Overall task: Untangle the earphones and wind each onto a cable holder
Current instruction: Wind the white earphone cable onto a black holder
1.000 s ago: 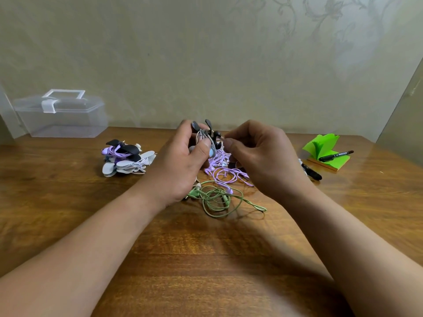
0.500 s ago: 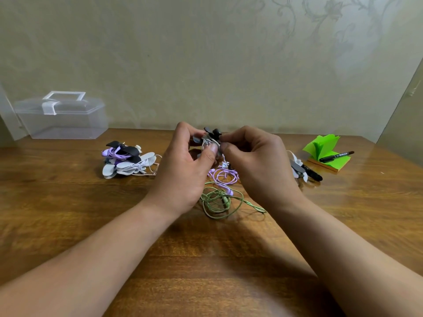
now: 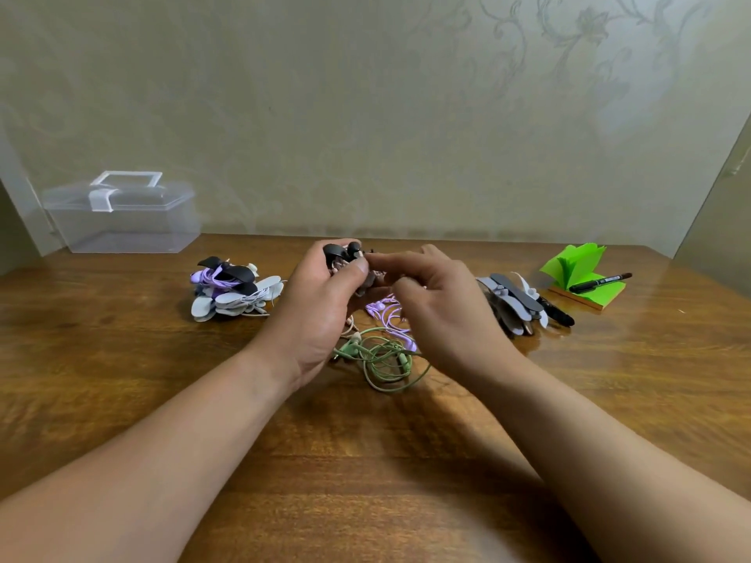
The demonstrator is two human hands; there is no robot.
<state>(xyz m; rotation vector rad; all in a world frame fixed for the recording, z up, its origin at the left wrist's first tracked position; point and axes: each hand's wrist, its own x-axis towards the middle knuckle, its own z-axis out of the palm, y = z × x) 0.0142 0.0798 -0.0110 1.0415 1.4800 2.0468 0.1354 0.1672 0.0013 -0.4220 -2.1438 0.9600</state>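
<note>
My left hand (image 3: 321, 306) grips a black cable holder (image 3: 343, 253) with a pale cable wound on it, raised above the table's middle. My right hand (image 3: 439, 314) is beside it with fingers loosely spread, its index fingertip reaching to the holder by my left thumb; the hand is blurred. Under the hands lie loose purple earphones (image 3: 390, 314) and a tangle of green earphones (image 3: 386, 359). A pile of wound holders (image 3: 231, 294), black, white and purple, sits to the left. Several empty grey and black holders (image 3: 516, 302) lie to the right.
A clear plastic box (image 3: 122, 217) with a handle stands at the back left against the wall. At the right are a green sticky-note pad (image 3: 577, 274) with a black marker (image 3: 601, 282) on it and a second marker (image 3: 558, 314). The wooden table (image 3: 365, 461) stretches toward me.
My right hand has loosened from its pinch at the holder and spread its fingers. The left hand keeps the holder, now slightly further left.
</note>
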